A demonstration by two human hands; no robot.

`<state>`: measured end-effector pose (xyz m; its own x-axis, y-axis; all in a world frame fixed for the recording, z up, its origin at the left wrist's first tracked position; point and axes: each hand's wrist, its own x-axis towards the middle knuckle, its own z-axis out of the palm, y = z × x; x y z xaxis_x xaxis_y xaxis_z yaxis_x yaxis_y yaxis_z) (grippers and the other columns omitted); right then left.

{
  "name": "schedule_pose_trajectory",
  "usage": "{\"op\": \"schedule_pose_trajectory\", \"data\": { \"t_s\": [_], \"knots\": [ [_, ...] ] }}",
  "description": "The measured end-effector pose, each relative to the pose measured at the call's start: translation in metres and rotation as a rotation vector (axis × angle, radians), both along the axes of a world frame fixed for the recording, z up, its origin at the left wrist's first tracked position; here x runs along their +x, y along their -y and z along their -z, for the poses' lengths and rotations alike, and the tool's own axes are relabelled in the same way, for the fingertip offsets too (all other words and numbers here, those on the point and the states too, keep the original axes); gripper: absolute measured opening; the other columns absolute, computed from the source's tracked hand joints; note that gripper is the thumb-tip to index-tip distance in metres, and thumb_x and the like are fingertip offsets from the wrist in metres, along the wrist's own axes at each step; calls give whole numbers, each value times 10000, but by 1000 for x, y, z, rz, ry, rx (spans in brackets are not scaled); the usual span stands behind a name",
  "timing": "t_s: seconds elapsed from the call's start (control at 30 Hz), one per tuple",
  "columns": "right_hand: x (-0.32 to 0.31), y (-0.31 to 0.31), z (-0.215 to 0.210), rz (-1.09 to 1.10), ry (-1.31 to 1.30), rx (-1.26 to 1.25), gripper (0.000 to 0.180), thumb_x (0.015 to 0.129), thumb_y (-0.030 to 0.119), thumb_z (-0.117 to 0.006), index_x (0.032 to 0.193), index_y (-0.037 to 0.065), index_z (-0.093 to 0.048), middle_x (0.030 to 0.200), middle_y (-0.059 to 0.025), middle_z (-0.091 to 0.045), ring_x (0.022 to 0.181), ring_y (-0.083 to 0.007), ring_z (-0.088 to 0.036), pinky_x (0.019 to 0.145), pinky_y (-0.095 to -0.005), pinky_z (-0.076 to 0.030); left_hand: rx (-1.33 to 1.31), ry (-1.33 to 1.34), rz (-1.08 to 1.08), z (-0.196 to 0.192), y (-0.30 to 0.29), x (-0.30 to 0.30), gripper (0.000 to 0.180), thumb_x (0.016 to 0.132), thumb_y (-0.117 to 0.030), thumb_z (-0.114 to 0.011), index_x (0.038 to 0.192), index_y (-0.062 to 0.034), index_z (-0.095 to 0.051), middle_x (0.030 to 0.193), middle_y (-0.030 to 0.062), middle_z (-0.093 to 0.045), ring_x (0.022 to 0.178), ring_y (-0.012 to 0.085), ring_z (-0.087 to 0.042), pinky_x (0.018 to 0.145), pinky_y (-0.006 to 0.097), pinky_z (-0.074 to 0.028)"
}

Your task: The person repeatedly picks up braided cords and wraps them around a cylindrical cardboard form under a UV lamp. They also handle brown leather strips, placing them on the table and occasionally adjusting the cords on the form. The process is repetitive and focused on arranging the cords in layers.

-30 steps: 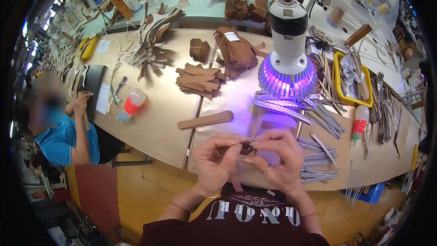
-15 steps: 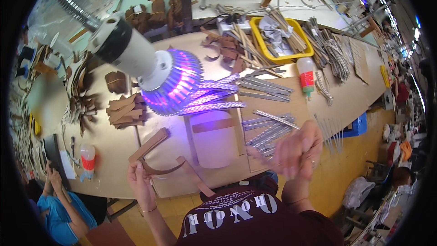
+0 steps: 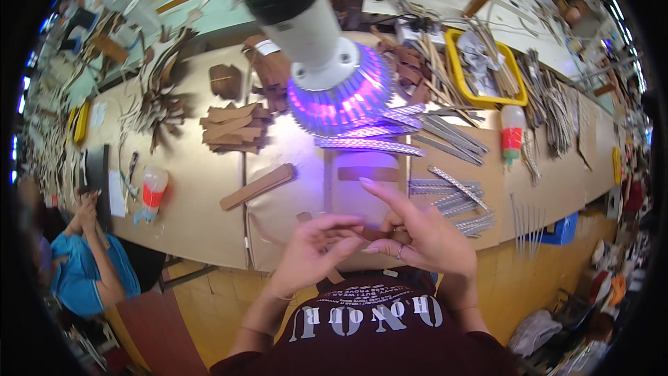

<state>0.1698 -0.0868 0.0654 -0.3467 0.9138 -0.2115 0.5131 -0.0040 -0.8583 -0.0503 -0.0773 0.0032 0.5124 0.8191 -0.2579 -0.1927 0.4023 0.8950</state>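
In front of my chest, my left hand (image 3: 319, 249) and my right hand (image 3: 426, 238) meet over a brown strip (image 3: 374, 234), both closed on it. Most of the strip is hidden by the fingers; a brown tail (image 3: 335, 276) hangs below my left hand. My right index finger points up, away from the pinch. Just beyond the hands lies a pale round-cornered panel (image 3: 362, 198) with a brown band (image 3: 367, 174) across it. To the left, a neat stack of brown strips (image 3: 259, 186) rests on the table.
A lit purple finned lamp (image 3: 341, 94) hangs over the work. Silver braided strips (image 3: 456, 202) lie at right, near a yellow basket (image 3: 506, 99) and a red-labelled bottle (image 3: 512, 136). More brown strips (image 3: 235, 127) are piled at left. Another person's hands (image 3: 87, 209) are far left.
My left hand has left the strip stack's end and moved right. My right hand has come left, and both now meet at the strip. The view has shifted.
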Motion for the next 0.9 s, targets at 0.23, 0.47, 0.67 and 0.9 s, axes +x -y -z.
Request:
{"op": "schedule_pose_trajectory", "data": {
  "t_s": [0.23,0.47,0.67,0.9],
  "knots": [
    [8,-5,11,58,58,66,823,811,136,-800,1495,73,-347,739,-85,-653,632,-168,-637,611,-296,-496,-107,1,-61,20,-18,9,190,952,-118,-666,1061,36,-661,875,49,-689,772,101,-668,671,219,-526],
    [29,-6,31,375,-60,-102,603,891,78,-725,1415,31,-429,756,-4,-621,694,-55,-584,636,-217,-464,-120,-80,-249,43,-34,13,181,940,-126,-683,1012,40,-673,802,41,-673,655,83,-623,597,217,-499],
    [30,-6,51,436,-78,-58,567,897,105,-726,1385,32,-448,759,-12,-620,660,-70,-577,631,-226,-464,-104,-125,-300,52,-35,15,184,933,-114,-688,1027,44,-675,794,19,-666,648,63,-607,589,195,-485],
    [30,2,72,510,122,178,564,826,123,-775,1317,16,-518,945,-104,-646,882,-177,-627,809,-319,-497,152,-224,-558,69,-24,30,168,923,-110,-694,1047,2,-677,887,25,-663,756,37,-585,652,185,-464]
  ]
}}
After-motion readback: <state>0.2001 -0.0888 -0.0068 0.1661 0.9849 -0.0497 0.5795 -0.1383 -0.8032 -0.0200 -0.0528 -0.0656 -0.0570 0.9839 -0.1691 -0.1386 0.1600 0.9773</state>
